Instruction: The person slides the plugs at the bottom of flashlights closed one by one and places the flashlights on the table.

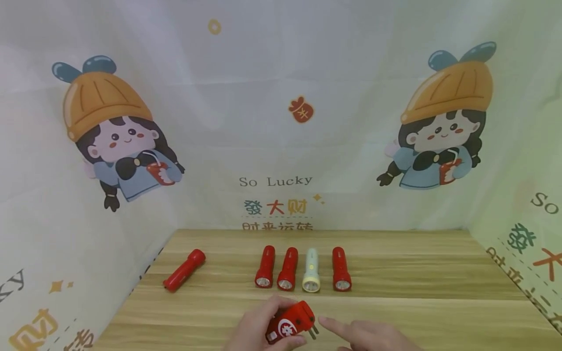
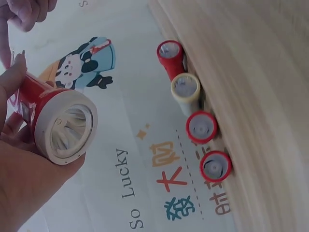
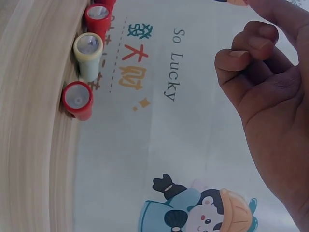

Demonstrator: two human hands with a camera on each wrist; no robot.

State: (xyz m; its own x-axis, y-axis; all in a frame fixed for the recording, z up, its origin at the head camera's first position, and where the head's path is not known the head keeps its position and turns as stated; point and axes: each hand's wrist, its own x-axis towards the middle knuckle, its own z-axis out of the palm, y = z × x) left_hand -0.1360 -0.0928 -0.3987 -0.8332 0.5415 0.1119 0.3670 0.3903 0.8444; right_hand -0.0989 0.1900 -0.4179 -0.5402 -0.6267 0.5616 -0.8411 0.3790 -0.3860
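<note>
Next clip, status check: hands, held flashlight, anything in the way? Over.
Left hand grips red flashlight, prongs exposed. Right hand empty, index finger extended near prongs. Five other flashlights lie beyond; none in the way.

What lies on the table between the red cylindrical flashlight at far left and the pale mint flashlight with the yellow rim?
A red cylindrical plastic flashlight and a second red plastic flashlight beside it, as the head view shows.

The pronged flashlight (image 1: 299, 312) is red with a white emblem (image 1: 287, 328); four flashlights (image 1: 288, 265) are red, another flashlight (image 1: 311, 264) pale green; the tabletop (image 1: 439, 273) is streaked tan; the cloth (image 1: 351, 146) whitish, cartoon-printed.
</note>
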